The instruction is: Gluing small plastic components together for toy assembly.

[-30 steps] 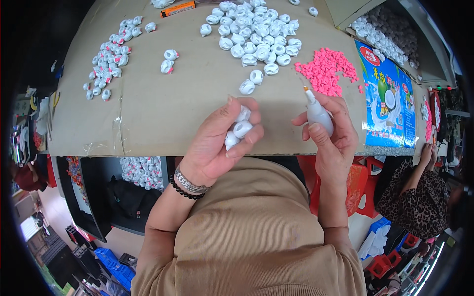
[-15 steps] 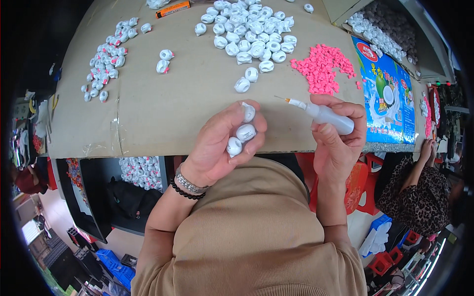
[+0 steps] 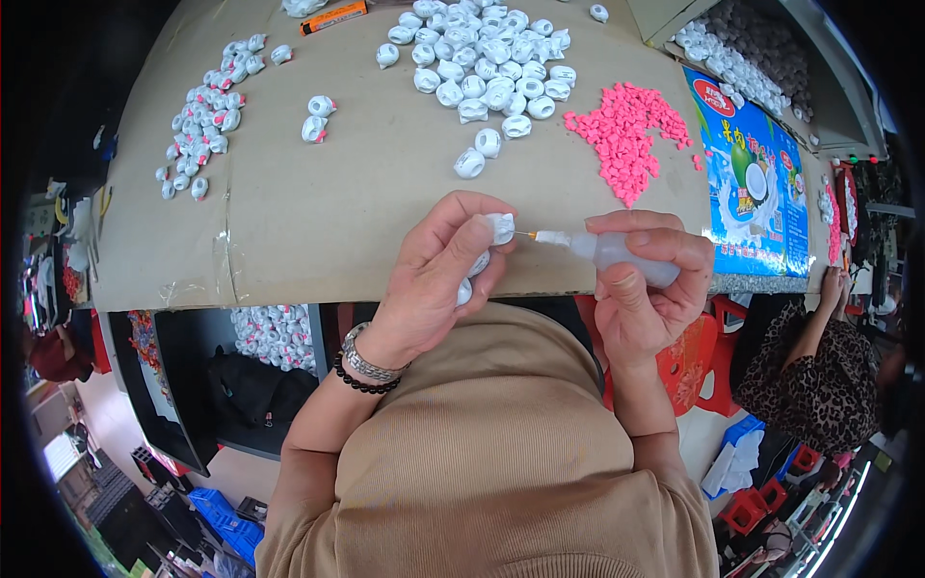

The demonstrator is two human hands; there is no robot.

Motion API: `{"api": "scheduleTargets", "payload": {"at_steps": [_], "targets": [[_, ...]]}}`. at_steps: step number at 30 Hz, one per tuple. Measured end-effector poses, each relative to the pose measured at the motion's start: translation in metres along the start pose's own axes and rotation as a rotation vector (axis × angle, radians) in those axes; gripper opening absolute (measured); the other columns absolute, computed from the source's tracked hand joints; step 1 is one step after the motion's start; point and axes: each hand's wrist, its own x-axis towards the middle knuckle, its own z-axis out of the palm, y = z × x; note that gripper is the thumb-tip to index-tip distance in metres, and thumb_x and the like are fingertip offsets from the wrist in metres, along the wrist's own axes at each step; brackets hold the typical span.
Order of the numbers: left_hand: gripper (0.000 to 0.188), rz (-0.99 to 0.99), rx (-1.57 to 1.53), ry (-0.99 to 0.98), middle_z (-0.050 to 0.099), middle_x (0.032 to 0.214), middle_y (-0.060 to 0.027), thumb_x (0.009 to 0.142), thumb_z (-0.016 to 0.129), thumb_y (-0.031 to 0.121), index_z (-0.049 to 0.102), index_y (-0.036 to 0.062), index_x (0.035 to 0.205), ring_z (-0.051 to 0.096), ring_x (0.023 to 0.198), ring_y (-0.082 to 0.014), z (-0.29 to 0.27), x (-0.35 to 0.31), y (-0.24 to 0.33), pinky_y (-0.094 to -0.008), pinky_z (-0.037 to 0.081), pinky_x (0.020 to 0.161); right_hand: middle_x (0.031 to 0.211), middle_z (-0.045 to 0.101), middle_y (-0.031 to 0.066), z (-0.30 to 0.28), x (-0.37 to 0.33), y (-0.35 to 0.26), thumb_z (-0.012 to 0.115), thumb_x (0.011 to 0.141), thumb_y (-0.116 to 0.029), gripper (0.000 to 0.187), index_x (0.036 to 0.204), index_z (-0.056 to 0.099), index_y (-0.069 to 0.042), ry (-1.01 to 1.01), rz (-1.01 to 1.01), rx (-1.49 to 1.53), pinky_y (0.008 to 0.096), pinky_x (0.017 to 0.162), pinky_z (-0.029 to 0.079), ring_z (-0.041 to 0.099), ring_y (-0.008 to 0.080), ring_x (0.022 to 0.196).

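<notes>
My left hand (image 3: 438, 260) is closed round several small white rounded plastic pieces, partly hidden by the fingers. One white piece (image 3: 500, 228) is pinched between thumb and forefinger at the top. In my right hand (image 3: 655, 275) is a translucent squeeze bottle (image 3: 624, 258) with a fine needle tip, held sideways. Its needle (image 3: 525, 234) points left and reaches the pinched piece, at or very near its surface. Beyond my hands lie a large pile of white pieces (image 3: 499, 91) and a heap of small pink bits (image 3: 631, 135).
White pieces with pink parts (image 3: 207, 125) lie in a cluster at the left, with two more (image 3: 315, 128) nearer the middle. An orange tube-like stick (image 3: 333, 17) lies at the back. A blue printed sheet (image 3: 752, 183) and an open box (image 3: 771, 58) are at right. Another person (image 3: 819, 376) sits farther right.
My right hand has brought the bottle left and slightly down, so its needle meets the piece. My left hand has turned, and its thumb and forefinger now pinch the top piece.
</notes>
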Motion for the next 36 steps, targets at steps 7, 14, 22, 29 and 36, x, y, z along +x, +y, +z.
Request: {"api": "scheduleTargets", "payload": {"at_steps": [7,14,22,29,36], "targets": [[0.039,0.149,0.211,0.012,0.053,0.079,0.0005,0.097,0.050,0.038,0.052,0.0042,0.116,0.038,0.054,-0.0013,-0.003,0.000,-0.008,-0.0167,0.027,0.040,0.101,0.061,0.0189,0.001,-0.003,0.001,0.066,0.085,-0.003,0.022,0.101,0.051,-0.002,-0.018,-0.010,-0.024,0.0313,0.075,0.052,0.063,0.0212,0.087],[0.039,0.173,0.255,0.024,0.050,0.073,0.0023,0.097,0.050,0.039,0.053,0.0052,0.116,0.036,0.053,-0.0007,-0.002,-0.001,-0.010,-0.0163,0.026,0.042,0.097,0.063,0.0194,0.001,-0.004,0.003,0.066,0.084,-0.002,0.020,0.098,0.052,-0.001,-0.032,-0.033,-0.067,0.0296,0.073,0.051,0.063,0.0204,0.085],[0.038,0.183,0.260,0.014,0.050,0.072,0.0023,0.097,0.050,0.038,0.053,0.0051,0.115,0.035,0.053,-0.0007,-0.002,-0.001,-0.012,-0.0164,0.026,0.042,0.095,0.064,0.0196,0.002,-0.002,0.004,0.066,0.083,-0.001,0.020,0.098,0.052,0.000,-0.046,-0.079,-0.134,0.0295,0.070,0.051,0.063,0.0204,0.082],[0.034,0.173,0.268,0.019,0.050,0.074,0.0026,0.098,0.051,0.035,0.054,0.0047,0.114,0.036,0.054,-0.0006,-0.003,-0.002,-0.010,-0.0164,0.027,0.043,0.094,0.065,0.0195,-0.001,-0.002,0.004,0.067,0.081,0.000,0.021,0.098,0.053,-0.001,-0.042,-0.118,-0.191,0.0297,0.070,0.052,0.064,0.0211,0.082],[0.031,0.190,0.274,0.060,0.049,0.074,0.0032,0.098,0.051,0.030,0.054,0.0033,0.112,0.037,0.055,-0.0010,-0.003,-0.003,-0.009,-0.0169,0.028,0.045,0.094,0.066,0.0196,-0.001,-0.002,0.005,0.068,0.081,-0.001,0.021,0.097,0.054,-0.001,-0.030,-0.122,-0.196,0.0302,0.070,0.052,0.064,0.0217,0.082]]}}
